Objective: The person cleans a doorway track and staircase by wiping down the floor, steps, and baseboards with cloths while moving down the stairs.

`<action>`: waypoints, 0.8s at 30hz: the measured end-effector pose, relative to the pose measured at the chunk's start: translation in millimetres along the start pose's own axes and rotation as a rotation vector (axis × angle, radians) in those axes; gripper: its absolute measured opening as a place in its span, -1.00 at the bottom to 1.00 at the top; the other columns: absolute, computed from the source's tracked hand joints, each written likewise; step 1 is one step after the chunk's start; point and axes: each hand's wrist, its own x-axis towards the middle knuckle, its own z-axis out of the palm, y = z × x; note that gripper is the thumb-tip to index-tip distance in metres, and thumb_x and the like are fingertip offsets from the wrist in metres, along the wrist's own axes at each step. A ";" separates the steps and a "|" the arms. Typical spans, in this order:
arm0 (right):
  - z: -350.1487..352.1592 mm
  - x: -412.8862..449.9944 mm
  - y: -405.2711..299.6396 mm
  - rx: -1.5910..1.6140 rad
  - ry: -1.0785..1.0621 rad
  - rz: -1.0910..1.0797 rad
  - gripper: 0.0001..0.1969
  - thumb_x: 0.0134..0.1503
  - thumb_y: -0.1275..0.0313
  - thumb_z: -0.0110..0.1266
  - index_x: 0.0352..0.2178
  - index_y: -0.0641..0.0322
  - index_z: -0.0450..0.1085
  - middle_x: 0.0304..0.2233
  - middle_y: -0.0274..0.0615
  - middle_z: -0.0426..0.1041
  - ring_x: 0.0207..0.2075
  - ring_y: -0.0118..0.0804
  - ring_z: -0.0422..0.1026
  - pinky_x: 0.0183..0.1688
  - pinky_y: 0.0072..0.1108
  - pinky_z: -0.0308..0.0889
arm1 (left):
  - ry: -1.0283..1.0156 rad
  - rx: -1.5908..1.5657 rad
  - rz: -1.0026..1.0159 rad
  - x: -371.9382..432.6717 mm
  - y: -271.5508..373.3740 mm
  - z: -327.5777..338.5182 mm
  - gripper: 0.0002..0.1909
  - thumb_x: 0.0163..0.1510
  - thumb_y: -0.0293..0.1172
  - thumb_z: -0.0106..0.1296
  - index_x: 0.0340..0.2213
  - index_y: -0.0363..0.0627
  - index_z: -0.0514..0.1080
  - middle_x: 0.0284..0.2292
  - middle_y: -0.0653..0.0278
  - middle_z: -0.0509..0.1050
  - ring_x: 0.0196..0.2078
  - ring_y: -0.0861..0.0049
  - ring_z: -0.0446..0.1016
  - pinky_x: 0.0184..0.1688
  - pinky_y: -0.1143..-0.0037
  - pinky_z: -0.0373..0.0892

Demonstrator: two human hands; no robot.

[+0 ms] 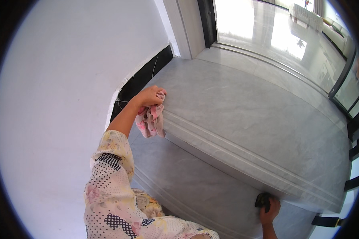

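My left hand [151,96] is closed on a crumpled pink and beige cloth [150,121], which hangs over the edge of the upper grey stone step [242,110] beside the wall. At the lower right, my right hand [270,209] grips a small black object [263,200] on the lower step [197,173], close to the riser. What that black object is cannot be told. A patterned sleeve covers my left upper arm.
A white wall [56,104] with a black marbled skirting [146,70] runs along the left. Beyond the upper landing lies a metal door track [266,61], with a dark-framed glass door [347,80] at the right. Black railing brackets [326,221] line the right edge.
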 end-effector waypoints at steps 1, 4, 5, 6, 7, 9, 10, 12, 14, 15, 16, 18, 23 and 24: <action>0.5 1.0 -0.4 0.002 -0.007 0.009 -0.58 -0.26 0.37 -0.04 -0.27 0.26 0.29 -0.23 0.09 0.29 -0.20 0.16 0.25 -0.14 -0.15 0.13 | -0.005 0.069 -0.014 -1.4 -5.2 1.3 -0.49 -0.31 -0.22 0.01 -0.18 0.05 0.40 -0.26 0.02 0.34 -0.19 0.21 0.35 -0.14 0.45 0.28; -0.5 4.1 -5.7 0.019 0.004 -0.014 -0.59 -0.27 0.38 -0.05 -0.27 0.26 0.29 -0.23 0.09 0.29 -0.20 0.16 0.24 -0.14 -0.16 0.13 | -0.010 0.110 -0.013 -1.6 -11.6 4.2 -0.47 -0.29 -0.20 0.02 -0.16 0.11 0.39 -0.24 0.09 0.33 -0.15 0.24 0.33 -0.10 0.48 0.26; -1.4 5.0 -8.0 0.020 0.003 -0.011 -0.59 -0.27 0.38 -0.05 -0.27 0.26 0.29 -0.23 0.09 0.29 -0.20 0.16 0.24 -0.14 -0.16 0.13 | -0.008 0.080 -0.001 -0.9 -13.0 4.9 -0.47 -0.30 -0.19 0.02 -0.16 0.11 0.39 -0.23 0.08 0.32 -0.15 0.23 0.33 -0.10 0.48 0.26; -4.2 5.9 -9.5 -0.002 -0.014 -0.005 -0.59 -0.26 0.41 -0.04 -0.26 0.27 0.28 -0.23 0.08 0.30 -0.20 0.14 0.25 -0.13 -0.17 0.14 | -0.010 0.077 -0.001 0.0 -9.4 2.9 -0.47 -0.30 -0.19 0.02 -0.16 0.11 0.39 -0.23 0.08 0.32 -0.15 0.23 0.33 -0.10 0.48 0.26; -6.0 6.4 -10.4 -0.023 -0.030 0.000 -0.59 -0.25 0.44 -0.04 -0.25 0.28 0.27 -0.24 0.07 0.30 -0.21 0.13 0.26 -0.13 -0.19 0.15 | -0.036 0.033 -0.048 3.0 -5.2 -1.1 -0.50 -0.31 -0.22 0.02 -0.20 0.05 0.41 -0.26 0.04 0.34 -0.17 0.21 0.34 -0.13 0.44 0.27; -5.4 6.9 -9.3 -0.011 -0.032 0.014 -0.59 -0.26 0.43 -0.04 -0.26 0.27 0.28 -0.23 0.07 0.29 -0.19 0.14 0.25 -0.13 -0.18 0.14 | -0.062 -0.010 -0.093 3.6 -1.5 -2.7 -0.52 -0.32 -0.25 0.01 -0.23 -0.02 0.42 -0.29 -0.01 0.35 -0.20 0.19 0.35 -0.16 0.40 0.28; -4.6 7.0 -8.2 0.003 -0.031 0.027 -0.58 -0.28 0.41 -0.04 -0.27 0.25 0.29 -0.23 0.07 0.28 -0.18 0.14 0.23 -0.13 -0.16 0.13 | -0.018 0.006 -0.070 2.7 -0.6 -1.3 -0.54 -0.32 -0.25 0.01 -0.26 -0.05 0.43 -0.35 0.01 0.38 -0.24 0.20 0.37 -0.19 0.41 0.30; -3.7 7.4 -5.8 0.000 -0.012 0.021 -0.59 -0.28 0.41 -0.03 -0.27 0.26 0.29 -0.23 0.07 0.28 -0.18 0.14 0.24 -0.13 -0.17 0.13 | 0.031 0.022 -0.046 1.1 -2.6 6.3 -0.55 -0.32 -0.24 0.01 -0.28 -0.08 0.43 -0.40 0.03 0.40 -0.29 0.22 0.40 -0.22 0.41 0.32; 0.2 7.3 -4.7 -0.003 0.010 0.009 -0.60 -0.28 0.42 -0.03 -0.28 0.26 0.29 -0.23 0.07 0.28 -0.19 0.13 0.24 -0.13 -0.17 0.13 | 0.178 0.210 0.063 -6.1 -14.2 15.9 -0.54 -0.27 -0.23 0.03 -0.26 -0.16 0.39 -0.27 0.07 0.37 -0.18 0.24 0.37 -0.15 0.48 0.29; 2.5 5.8 -1.4 -0.003 0.016 0.003 -0.60 -0.28 0.43 -0.02 -0.28 0.26 0.29 -0.22 0.07 0.29 -0.19 0.13 0.24 -0.13 -0.18 0.13 | 0.181 0.208 0.065 -10.9 -11.6 16.5 -0.54 -0.27 -0.23 0.03 -0.26 -0.16 0.39 -0.27 0.07 0.37 -0.18 0.24 0.37 -0.15 0.48 0.29; 2.9 4.1 2.0 -0.003 0.022 -0.004 -0.60 -0.28 0.43 -0.02 -0.28 0.26 0.30 -0.22 0.06 0.29 -0.19 0.13 0.24 -0.13 -0.18 0.13 | 0.219 0.166 0.080 -15.4 -9.5 16.3 -0.57 -0.27 -0.28 0.03 -0.28 -0.18 0.37 -0.29 0.08 0.37 -0.20 0.30 0.38 -0.16 0.48 0.30; 3.5 2.1 2.1 0.004 0.003 0.015 -0.59 -0.28 0.42 -0.02 -0.27 0.26 0.30 -0.22 0.07 0.29 -0.18 0.13 0.24 -0.13 -0.18 0.13 | 0.262 0.124 0.094 -24.9 -1.8 11.1 -0.60 -0.26 -0.32 0.04 -0.30 -0.20 0.36 -0.31 0.10 0.37 -0.22 0.36 0.39 -0.17 0.49 0.30; -1.7 -1.7 -4.7 -0.008 0.000 0.011 -0.58 -0.27 0.40 -0.01 -0.26 0.27 0.30 -0.22 0.08 0.28 -0.19 0.13 0.24 -0.14 -0.16 0.13 | 0.616 -0.520 0.135 -21.7 16.6 -26.0 -0.66 -0.23 -0.47 0.03 -0.34 -0.28 0.24 -0.39 0.12 0.37 -0.36 0.50 0.41 -0.27 0.54 0.33; -3.0 -7.8 -1.7 -0.020 0.030 0.003 -0.59 -0.28 0.40 -0.01 -0.28 0.26 0.30 -0.22 0.09 0.28 -0.19 0.13 0.24 -0.15 -0.17 0.13 | 0.634 -0.508 0.150 -10.3 16.1 -33.0 -0.64 -0.23 -0.44 0.06 -0.34 -0.30 0.24 -0.36 0.10 0.37 -0.35 0.48 0.40 -0.25 0.54 0.33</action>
